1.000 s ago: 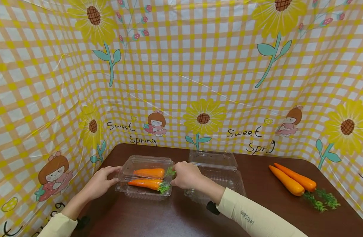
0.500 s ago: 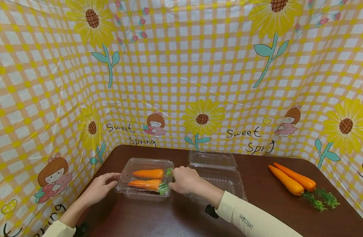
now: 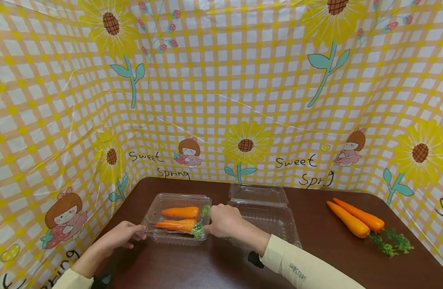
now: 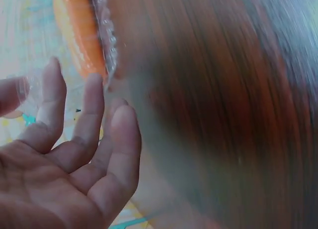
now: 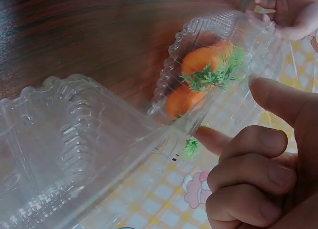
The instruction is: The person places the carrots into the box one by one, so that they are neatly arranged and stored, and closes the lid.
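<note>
A clear plastic hinged box (image 3: 183,200) sits on the dark brown wood-grain tabletop (image 3: 163,269), its transparent lid (image 3: 156,206) lying over the base; whether the rims are fastened all round cannot be told. Inside lie two orange carrots with feathery green tops, the far carrot (image 3: 180,212) and the near carrot (image 3: 178,225), side by side with their leaves toward the right end.

The left hand (image 3: 121,235) is at the near left corner of the box, its fingers loosely bent and spread apart in the left wrist view. The right hand (image 3: 225,220) is at the opposite end: thumb and forefinger stand apart against the box there, the other fingers curled toward the palm. Whether the two pinch the rim cannot be told.

Just right of this box, partly behind the right forearm, stands a second clear plastic box (image 3: 272,218), open, its lid tipped back toward the checked yellow, peach and white cloth (image 3: 207,96) printed with sunflowers. Farther right on the tabletop, two more orange carrots (image 3: 348,220) lie together, tips toward the back left, green leaves toward the front right. Both forearms wear cream sleeves (image 3: 308,269), the right one lettered.
</note>
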`<action>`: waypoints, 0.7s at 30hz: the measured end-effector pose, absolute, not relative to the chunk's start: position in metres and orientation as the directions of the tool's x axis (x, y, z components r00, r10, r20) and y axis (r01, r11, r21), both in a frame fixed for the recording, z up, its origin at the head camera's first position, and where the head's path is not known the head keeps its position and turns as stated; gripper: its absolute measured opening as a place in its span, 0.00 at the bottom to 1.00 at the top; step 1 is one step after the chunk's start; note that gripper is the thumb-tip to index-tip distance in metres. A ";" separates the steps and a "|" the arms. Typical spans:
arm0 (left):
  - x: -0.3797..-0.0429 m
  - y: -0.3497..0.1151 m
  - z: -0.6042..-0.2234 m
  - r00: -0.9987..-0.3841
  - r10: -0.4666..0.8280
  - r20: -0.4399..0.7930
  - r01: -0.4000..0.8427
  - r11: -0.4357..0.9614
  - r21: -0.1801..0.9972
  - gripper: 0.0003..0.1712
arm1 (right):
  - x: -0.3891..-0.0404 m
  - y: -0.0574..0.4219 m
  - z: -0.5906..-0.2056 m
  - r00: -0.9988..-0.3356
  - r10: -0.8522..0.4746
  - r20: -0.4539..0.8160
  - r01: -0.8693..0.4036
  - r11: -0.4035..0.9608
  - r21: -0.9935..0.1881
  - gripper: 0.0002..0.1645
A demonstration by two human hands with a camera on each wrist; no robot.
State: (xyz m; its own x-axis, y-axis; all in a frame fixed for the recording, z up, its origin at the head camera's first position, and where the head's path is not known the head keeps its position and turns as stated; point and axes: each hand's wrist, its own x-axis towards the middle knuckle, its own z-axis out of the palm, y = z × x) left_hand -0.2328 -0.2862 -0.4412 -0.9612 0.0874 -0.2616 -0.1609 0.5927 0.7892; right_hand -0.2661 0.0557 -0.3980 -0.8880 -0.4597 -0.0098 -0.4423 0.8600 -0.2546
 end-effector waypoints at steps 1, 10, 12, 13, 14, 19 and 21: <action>-0.233 -0.286 -0.441 -0.957 0.097 -0.272 -0.170 0.570 0.804 0.25 | -0.266 0.055 -0.398 -0.887 -0.462 -0.015 -0.443 0.860 -0.251 0.33; -0.235 -0.283 -0.441 -0.951 0.064 -0.302 -0.252 0.403 0.880 0.19 | -0.271 0.052 -0.394 -0.883 -0.465 -0.058 -0.434 0.858 -0.275 0.33; -0.236 -0.283 -0.442 -0.954 0.031 -0.299 -0.266 0.376 0.887 0.16 | -0.272 0.051 -0.394 -0.882 -0.467 -0.063 -0.432 0.855 -0.285 0.32; -0.237 -0.283 -0.443 -0.956 0.021 -0.293 -0.265 0.368 0.891 0.16 | -0.273 0.050 -0.395 -0.882 -0.467 -0.065 -0.431 0.854 -0.292 0.32; -0.237 -0.283 -0.444 -0.958 0.011 -0.286 -0.263 0.360 0.895 0.15 | -0.275 0.049 -0.395 -0.882 -0.467 -0.069 -0.429 0.853 -0.296 0.31; -0.241 -0.282 -0.447 -0.966 -0.045 -0.254 -0.255 0.311 0.916 0.14 | -0.281 0.045 -0.396 -0.882 -0.463 -0.089 -0.409 0.846 -0.342 0.33; -0.242 -0.281 -0.448 -0.967 -0.072 -0.245 -0.255 0.289 0.923 0.13 | -0.285 0.044 -0.396 -0.879 -0.466 -0.101 -0.401 0.838 -0.370 0.34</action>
State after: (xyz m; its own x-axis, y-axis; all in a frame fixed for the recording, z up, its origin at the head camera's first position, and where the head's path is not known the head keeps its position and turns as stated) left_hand -0.2422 -0.2812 -0.4478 -0.9669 -0.0724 -0.2446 -0.2551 0.2890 0.9227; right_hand -0.2848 0.0439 -0.3955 -0.8791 -0.4657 -0.1013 -0.4012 0.8379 -0.3700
